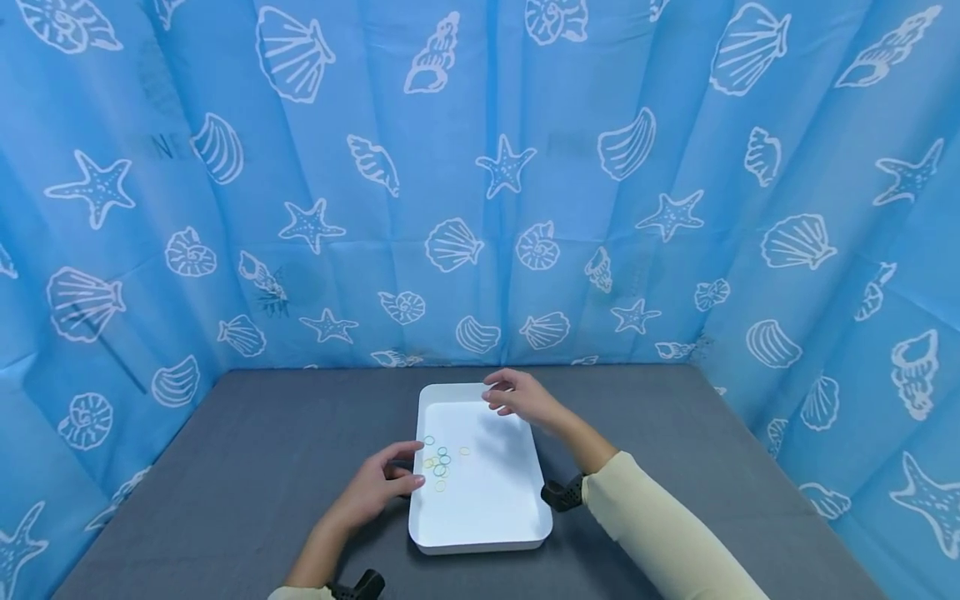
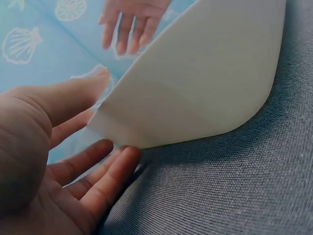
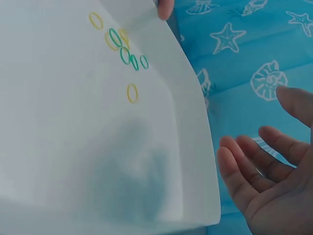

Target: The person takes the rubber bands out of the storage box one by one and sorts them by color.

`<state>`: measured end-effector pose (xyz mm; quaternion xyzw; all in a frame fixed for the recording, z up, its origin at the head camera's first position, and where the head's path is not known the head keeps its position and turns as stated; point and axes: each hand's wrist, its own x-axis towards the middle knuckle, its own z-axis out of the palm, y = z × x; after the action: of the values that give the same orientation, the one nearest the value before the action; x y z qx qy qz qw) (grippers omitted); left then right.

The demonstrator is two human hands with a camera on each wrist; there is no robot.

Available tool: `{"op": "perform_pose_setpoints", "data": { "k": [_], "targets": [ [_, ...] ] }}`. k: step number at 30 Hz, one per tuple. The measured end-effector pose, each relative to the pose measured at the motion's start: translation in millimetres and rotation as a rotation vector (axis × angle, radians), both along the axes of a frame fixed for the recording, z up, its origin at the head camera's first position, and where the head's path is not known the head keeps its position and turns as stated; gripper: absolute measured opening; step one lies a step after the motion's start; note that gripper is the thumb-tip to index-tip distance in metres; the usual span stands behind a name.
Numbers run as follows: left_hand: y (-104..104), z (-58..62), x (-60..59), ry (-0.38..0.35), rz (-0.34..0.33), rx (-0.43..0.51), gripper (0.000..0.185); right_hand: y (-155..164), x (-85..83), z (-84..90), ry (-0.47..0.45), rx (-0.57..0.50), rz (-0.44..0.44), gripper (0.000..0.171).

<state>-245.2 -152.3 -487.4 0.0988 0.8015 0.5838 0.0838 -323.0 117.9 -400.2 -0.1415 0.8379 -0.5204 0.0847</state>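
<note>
A white rectangular tray [image 1: 480, 508] lies on the grey cloth, with several small thin yellow and green rings [image 3: 125, 55] scattered loosely inside its left part. At the tray's left side is my left hand [image 1: 382, 479]; its thumb and fingertips are at the edge, spread apart, and in the left wrist view they reach the outer wall [image 2: 195, 83]. Over the far right corner hovers my right hand [image 1: 525, 400], its fingers loosely bent and nothing between them. Its shadow falls on the tray floor.
Grey cloth [image 1: 300, 433] covers the table around the tray. A blue curtain [image 1: 465, 208] printed with white shells and starfish stands behind and along both sides. Each wrist wears a black band [image 1: 562, 493].
</note>
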Motion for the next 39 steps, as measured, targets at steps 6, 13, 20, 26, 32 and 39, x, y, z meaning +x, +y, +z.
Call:
{"op": "perform_pose_setpoints", "data": {
  "k": [6,13,20,26,32,39],
  "targets": [
    [-2.2,-3.8,-0.3,0.011,-0.014,0.024,0.056,-7.7,-3.3,-8.5,-0.027,0.021,0.006,0.035],
    [-3.5,-6.6,-0.5,0.019,-0.004,0.020,0.057,-17.7,-3.4,-13.6,-0.055,0.018,0.035,0.047],
    [-2.9,-4.5,0.9,0.020,0.011,0.014,0.057,-29.6,-3.5,-23.5,-0.100,0.010,0.011,0.056],
    [-4.5,-4.4,1.5,0.014,0.013,0.011,0.056,-37.1,-1.4,-33.3,-0.105,0.030,0.032,0.058],
    [-5.8,-3.5,1.3,0.010,0.010,0.014,0.056,-38.7,-2.6,-40.8,-0.057,0.146,0.116,0.054],
    [-5.6,-4.0,1.9,0.010,0.018,-0.001,0.056,-36.9,-9.0,-50.4,-0.061,0.270,0.179,0.034]
  ]
}}
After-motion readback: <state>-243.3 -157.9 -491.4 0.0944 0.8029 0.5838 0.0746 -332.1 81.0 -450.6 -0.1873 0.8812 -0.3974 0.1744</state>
